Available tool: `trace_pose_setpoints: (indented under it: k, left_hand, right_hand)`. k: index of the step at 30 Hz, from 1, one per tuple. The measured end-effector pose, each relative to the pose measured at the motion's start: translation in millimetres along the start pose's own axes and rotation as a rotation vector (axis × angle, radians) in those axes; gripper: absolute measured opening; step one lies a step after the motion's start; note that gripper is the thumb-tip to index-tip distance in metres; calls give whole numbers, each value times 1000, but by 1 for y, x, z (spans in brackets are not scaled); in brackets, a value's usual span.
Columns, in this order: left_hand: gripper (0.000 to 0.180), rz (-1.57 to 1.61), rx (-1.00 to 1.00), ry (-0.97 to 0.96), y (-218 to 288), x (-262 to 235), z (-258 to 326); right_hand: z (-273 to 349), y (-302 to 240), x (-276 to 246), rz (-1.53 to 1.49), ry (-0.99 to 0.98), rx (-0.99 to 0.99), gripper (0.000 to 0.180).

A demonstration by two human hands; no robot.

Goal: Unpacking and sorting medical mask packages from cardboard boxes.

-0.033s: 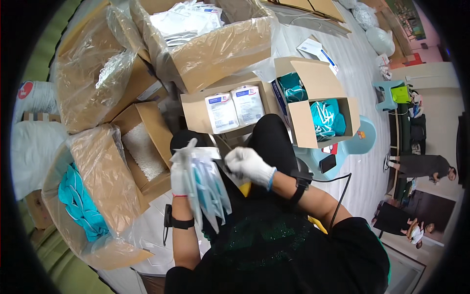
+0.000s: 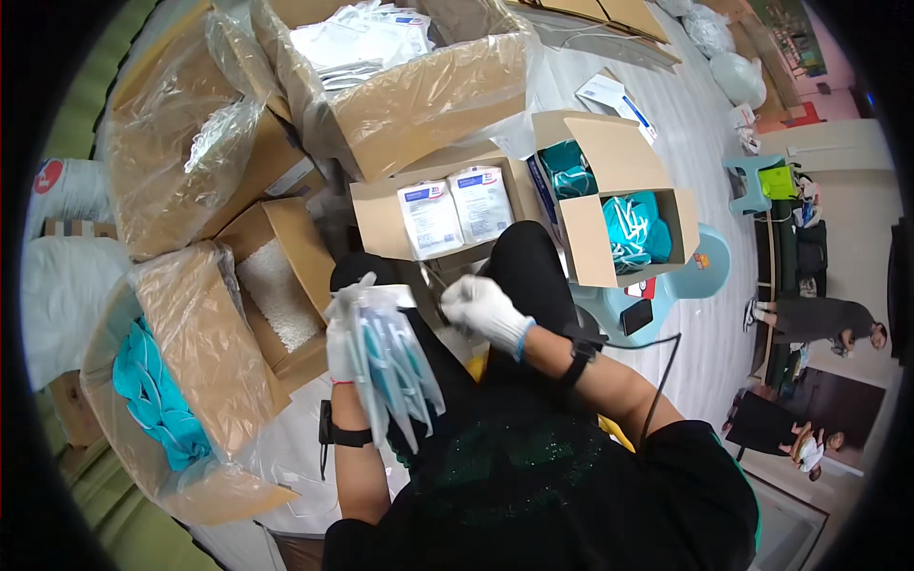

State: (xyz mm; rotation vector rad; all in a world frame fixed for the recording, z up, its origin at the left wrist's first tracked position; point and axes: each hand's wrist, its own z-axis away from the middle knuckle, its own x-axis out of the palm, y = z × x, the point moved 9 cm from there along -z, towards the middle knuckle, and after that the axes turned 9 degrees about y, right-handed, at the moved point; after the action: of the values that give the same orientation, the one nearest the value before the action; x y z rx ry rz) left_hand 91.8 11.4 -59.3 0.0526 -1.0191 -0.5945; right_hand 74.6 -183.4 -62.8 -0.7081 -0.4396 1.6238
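The gloved left hand is gripping a fanned bundle of clear packets, fingers closed around its top; the gloved right hand is pinching something small beside that bundle, too blurred to identify; beyond the bundle, a small box of white packs is lying open; the loosely held bundle may be slipping apart.

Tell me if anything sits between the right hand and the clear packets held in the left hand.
Nothing visible does. The left hand grips the clear packets upright over the lap, and the right hand is beside them, with only open space and the dark trousers behind.
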Motion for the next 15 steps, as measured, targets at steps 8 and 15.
trace_pose_setpoints:
  k: [8,15]
  left_hand:
    - [41,-36,-83,59,-4,-81,-1]
    - [22,-138,-105,94,-36,-16,-10]
  right_hand:
    - [-65,-41,-10,608,433,-422,48]
    - [-8,-147,-40,561,153,-403,75]
